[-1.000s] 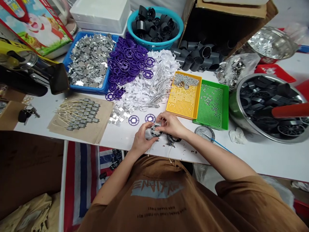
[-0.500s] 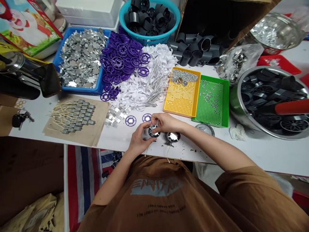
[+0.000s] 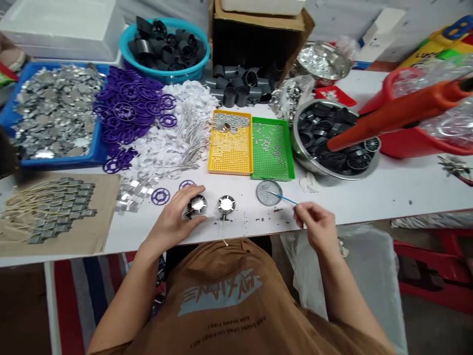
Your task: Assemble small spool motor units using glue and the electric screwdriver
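The left hand (image 3: 173, 219) has a closed grip: its fingers curve over a round shiny piece (image 3: 195, 206), which sits under them near the front edge of the tabletop (image 3: 414, 195). Just beside this piece, on the right, a second round shiny piece (image 3: 226, 205) stands with no hand touching it, and a thin pale string (image 3: 223, 231) hangs down from it toward the table edge.

The right hand (image 3: 316, 228) is well apart from both pieces. Its grip is almost closed, and the thumb and fingers pinch a thin blue stick (image 3: 286, 198). The tip of this stick reaches over a small round dish (image 3: 269, 192), but I cannot tell if it touches the dish. Dark crumbs (image 3: 271, 214) lie on the tabletop near the dish.

Behind the hands are a yellow tray (image 3: 229, 172) and a green tray (image 3: 273, 177), both with small metal bits, and a heap of purple rings (image 3: 125, 111). A loose purple ring (image 3: 160, 196) lies near the left hand. On the right stands a steel bowl (image 3: 306, 165) of black wheels.
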Tool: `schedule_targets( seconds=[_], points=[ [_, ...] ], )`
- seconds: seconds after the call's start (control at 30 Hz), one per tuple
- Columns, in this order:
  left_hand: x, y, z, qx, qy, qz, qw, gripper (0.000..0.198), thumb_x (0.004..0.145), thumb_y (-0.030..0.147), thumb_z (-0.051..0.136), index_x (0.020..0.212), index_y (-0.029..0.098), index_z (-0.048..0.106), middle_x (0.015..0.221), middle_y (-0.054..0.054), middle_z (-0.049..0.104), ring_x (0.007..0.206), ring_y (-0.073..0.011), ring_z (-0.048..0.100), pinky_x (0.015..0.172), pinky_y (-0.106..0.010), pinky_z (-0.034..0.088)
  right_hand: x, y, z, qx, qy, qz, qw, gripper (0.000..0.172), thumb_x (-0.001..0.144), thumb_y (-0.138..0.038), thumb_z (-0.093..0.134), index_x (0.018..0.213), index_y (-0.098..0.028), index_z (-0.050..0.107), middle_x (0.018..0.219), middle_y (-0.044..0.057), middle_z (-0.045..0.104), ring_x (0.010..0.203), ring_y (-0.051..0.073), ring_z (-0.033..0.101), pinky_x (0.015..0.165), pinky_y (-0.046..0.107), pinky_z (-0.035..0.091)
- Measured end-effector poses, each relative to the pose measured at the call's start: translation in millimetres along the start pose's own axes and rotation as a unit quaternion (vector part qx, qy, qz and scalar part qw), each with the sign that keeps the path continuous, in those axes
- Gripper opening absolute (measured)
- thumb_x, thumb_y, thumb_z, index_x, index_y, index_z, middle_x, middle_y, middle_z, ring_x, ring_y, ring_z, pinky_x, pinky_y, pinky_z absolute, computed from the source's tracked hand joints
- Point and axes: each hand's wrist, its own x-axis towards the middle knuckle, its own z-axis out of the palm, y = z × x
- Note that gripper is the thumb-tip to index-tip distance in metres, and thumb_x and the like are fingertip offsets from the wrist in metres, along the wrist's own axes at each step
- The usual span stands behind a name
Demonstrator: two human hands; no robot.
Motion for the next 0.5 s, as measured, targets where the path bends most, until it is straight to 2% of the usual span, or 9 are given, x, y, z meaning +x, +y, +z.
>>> schedule_targets(
  seconds=[0.03, 0.1, 0.13, 0.2, 0.23, 0.3, 0.37, 0.43, 0.5],
  points=[
    [5, 11, 5.6, 0.004, -0.002, 0.018, 1.0, 0.057, 0.084, 0.031, 0.065, 0.136, 0.024, 0.043, 0.136, -0.009, 0.053, 0.13, -0.0267, 0.047, 0.109, -0.048, 0.04, -14, 19, -13, 0.031, -0.002, 0.064, 0.997, 0.026, 0.076, -0.041, 0.073, 0.075, -0.016, 0.067, 0.057, 0.0, 0.061, 0.045, 0.008, 0.048, 0.042, 0.021, 0.037],
    [14, 35, 25.1, 0.018, 0.005, 0.041, 0.999, 0.054, 0.084, 0.031, 0.066, 0.133, 0.022, 0.045, 0.131, -0.01, 0.056, 0.123, -0.0275, 0.05, 0.105, -0.048, 0.043, -33, 53, -28, 0.114, 0.036, 0.152, 0.981, 0.035, 0.067, -0.041, 0.081, 0.087, -0.015, 0.069, 0.062, 0.002, 0.066, 0.046, 0.009, 0.053, 0.042, 0.02, 0.041],
    [19, 46, 37.9, 0.027, 0.019, 0.045, 0.998, 0.05, 0.084, 0.031, 0.066, 0.13, 0.021, 0.048, 0.126, -0.011, 0.058, 0.119, -0.0281, 0.051, 0.102, -0.049, 0.044, -36, 65, -32, 0.156, 0.059, 0.173, 0.971, 0.041, 0.063, -0.039, 0.083, 0.094, -0.016, 0.07, 0.067, 0.003, 0.069, 0.049, 0.009, 0.055, 0.044, 0.02, 0.044],
    [26, 67, 66.5, 0.033, 0.038, 0.056, 0.997, 0.037, 0.085, 0.03, 0.065, 0.119, 0.018, 0.055, 0.114, -0.011, 0.061, 0.11, -0.0277, 0.054, 0.093, -0.047, 0.048, -32, 79, -35, 0.23, 0.103, 0.169, 0.953, 0.048, 0.06, -0.036, 0.086, 0.101, -0.017, 0.069, 0.076, 0.003, 0.071, 0.055, 0.009, 0.059, 0.05, 0.021, 0.05],
    [28, 76, 80.9, 0.023, 0.027, 0.067, 0.997, 0.029, 0.086, 0.028, 0.063, 0.113, 0.018, 0.057, 0.107, -0.01, 0.063, 0.105, -0.0265, 0.055, 0.089, -0.045, 0.05, -25, 81, -35, 0.257, 0.114, 0.151, 0.948, 0.048, 0.06, -0.035, 0.085, 0.102, -0.018, 0.069, 0.079, 0.002, 0.071, 0.057, 0.009, 0.06, 0.053, 0.021, 0.052],
    [32, 90, 108.1, -0.004, -0.048, 0.092, 0.995, 0.019, 0.087, 0.026, 0.061, 0.104, 0.018, 0.059, 0.099, -0.008, 0.065, 0.098, -0.024, 0.056, 0.084, -0.04, 0.052, -7, 79, -33, 0.285, 0.11, 0.098, 0.947, 0.043, 0.065, -0.036, 0.082, 0.103, -0.02, 0.069, 0.08, 0.001, 0.069, 0.06, 0.008, 0.059, 0.055, 0.022, 0.053],
    [33, 99, 131.8, -0.005, -0.136, 0.101, 0.986, 0.02, 0.086, 0.025, 0.063, 0.104, 0.018, 0.059, 0.107, -0.009, 0.066, 0.098, -0.0242, 0.056, 0.085, -0.04, 0.052, 10, 70, -29, 0.258, 0.083, 0.036, 0.962, 0.036, 0.072, -0.037, 0.077, 0.104, -0.021, 0.07, 0.079, 0.0, 0.068, 0.059, 0.009, 0.058, 0.055, 0.024, 0.053],
    [34, 104, 151.8, 0.017, -0.179, 0.094, 0.979, 0.03, 0.083, 0.025, 0.067, 0.11, 0.016, 0.057, 0.128, -0.013, 0.058, 0.105, -0.0268, 0.055, 0.09, -0.044, 0.051, 20, 59, -22, 0.163, 0.048, -0.046, 0.984, 0.027, 0.08, -0.036, 0.07, 0.103, -0.022, 0.071, 0.08, 0.001, 0.069, 0.059, 0.01, 0.059, 0.056, 0.026, 0.053],
    [36, 107, 167.8, 0.036, -0.18, 0.079, 0.98, 0.039, 0.081, 0.024, 0.069, 0.116, 0.015, 0.054, 0.144, -0.016, 0.045, 0.111, -0.0292, 0.053, 0.095, -0.047, 0.049, 20, 47, -17, 0.028, 0.017, -0.154, 0.988, 0.019, 0.086, -0.03, 0.063, 0.102, -0.022, 0.071, 0.087, 0.004, 0.072, 0.068, 0.013, 0.064, 0.063, 0.029, 0.055]
  ],
)
